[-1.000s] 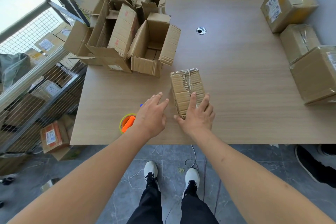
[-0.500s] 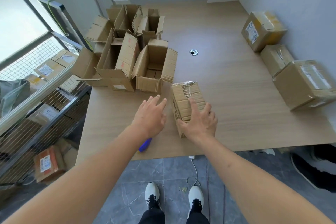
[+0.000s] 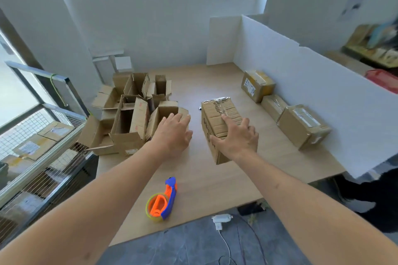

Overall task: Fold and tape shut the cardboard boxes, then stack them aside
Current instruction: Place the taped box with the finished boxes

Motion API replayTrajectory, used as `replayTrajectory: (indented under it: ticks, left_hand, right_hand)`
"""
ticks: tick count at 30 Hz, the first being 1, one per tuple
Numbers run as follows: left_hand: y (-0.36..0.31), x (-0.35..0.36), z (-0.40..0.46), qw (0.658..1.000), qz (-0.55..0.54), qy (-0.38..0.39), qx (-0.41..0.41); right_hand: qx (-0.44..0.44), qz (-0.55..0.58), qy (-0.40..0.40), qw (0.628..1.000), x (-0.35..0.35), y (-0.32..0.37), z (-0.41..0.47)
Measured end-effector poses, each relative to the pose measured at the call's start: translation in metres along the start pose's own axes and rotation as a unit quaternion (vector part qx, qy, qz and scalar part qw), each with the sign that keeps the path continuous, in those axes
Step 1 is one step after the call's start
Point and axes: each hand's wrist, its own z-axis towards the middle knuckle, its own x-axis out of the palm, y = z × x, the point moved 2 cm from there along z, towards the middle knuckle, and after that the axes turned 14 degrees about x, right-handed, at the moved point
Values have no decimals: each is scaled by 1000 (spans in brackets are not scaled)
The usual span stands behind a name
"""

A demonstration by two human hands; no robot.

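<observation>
A small cardboard box (image 3: 215, 114), closed with clear tape along its top seam, is in the middle of the wooden table (image 3: 215, 180). My right hand (image 3: 238, 137) holds its near end, fingers spread over the top and thumb down the left side. Whether the box is off the table I cannot tell. My left hand (image 3: 174, 133) hovers open just left of it, in front of an open box (image 3: 163, 114). An orange and blue tape dispenser (image 3: 161, 202) lies near the table's front edge.
Several open, untaped boxes (image 3: 129, 118) crowd the table's left side. Three sealed boxes (image 3: 301, 125) line the white partition (image 3: 312, 97) on the right. A metal railing and mesh (image 3: 43, 135) run along the left. A cable and plug (image 3: 221, 219) lie on the floor.
The view has tilted upward, showing the room. My right hand has taken hold of the taped box and moved it away from me. My left hand has moved forward beside it.
</observation>
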Motion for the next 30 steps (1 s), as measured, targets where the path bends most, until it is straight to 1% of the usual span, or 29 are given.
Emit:
replayTrajectory:
  ticks: [3,7,12,19,21,26,30]
  left_hand:
    - [-14,-25,14,999,27,-20,19]
    - [-38,-49,36,998,38,-29,36]
    - [-76,-63,76,998,35,-35,32]
    - [-145,-40,148,999,19,-36,18]
    - [-176,-25,180,999,16,-36,12]
    - [-200,-5,213,1000,18,-24,-4]
    - [-201,9,239,1000,19,-5,-18]
  right_hand:
    - [6,14,-20,1000,-30,-3,9]
    - [4,32,-35,999,-62,-17,27]
    - [-1,53,-53,997,-94,-49,59]
    - [-8,62,-52,997,-116,-114,120]
    - [-14,55,-43,997,-120,-147,152]
    - [-18,46,-26,998,-117,-180,190]
    - [-22,45,-3,999,-104,-190,213]
